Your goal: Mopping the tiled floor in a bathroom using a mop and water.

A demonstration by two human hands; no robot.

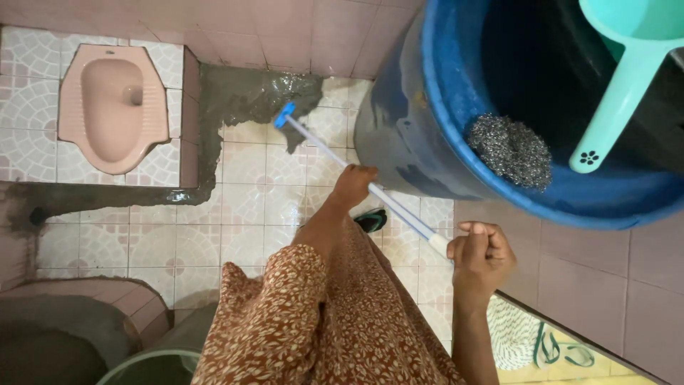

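Note:
A long brush with a white handle (399, 207) and a blue head (285, 114) slants across the tiled floor. The head rests at the edge of a wet grey patch (249, 93) near the wall. My left hand (353, 187), reaching out of a brown floral sleeve (285, 321), grips the handle about midway. My right hand (481, 257) is closed around the near end of the handle.
A pink squat toilet (114, 107) sits on a raised step at the left. A big blue barrel (442, 107) stands at the right, with a steel scouring pad (509, 150) and a teal dipper (620, 93) inside. A green sandal (372, 219) lies underfoot. A bucket rim (142, 363) shows at bottom left.

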